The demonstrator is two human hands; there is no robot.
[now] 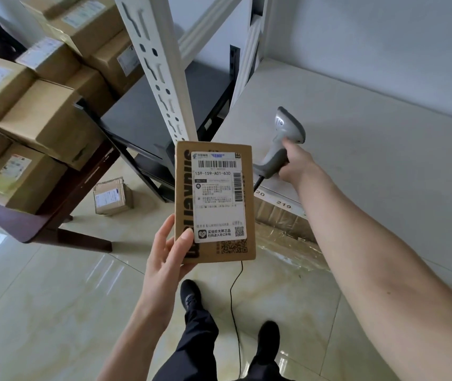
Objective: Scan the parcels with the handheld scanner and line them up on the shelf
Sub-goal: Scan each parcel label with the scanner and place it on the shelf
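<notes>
Bright even daylight, window glare on glossy floor (pixel 54 284), wide-angle bending at edges, slight softness

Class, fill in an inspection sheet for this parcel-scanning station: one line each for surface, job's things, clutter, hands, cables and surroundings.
Surface: pale shelf, bare where seen; numbers 219 and part of another on its front edge.
Job's things: parcel held upright, label facing the camera; scanner standing at the shelf's front edge.
Clutter: one small box on the floor; plastic-wrapped cartons under the shelf.
Hands: left hand grips the parcel's lower left corner; right hand grips the scanner's handle.
Cables: black cable hangs from the scanner and runs down across the floor between the feet.
Surroundings: stacked boxes on a dark table at left; white rack post; tiled floor.
</notes>
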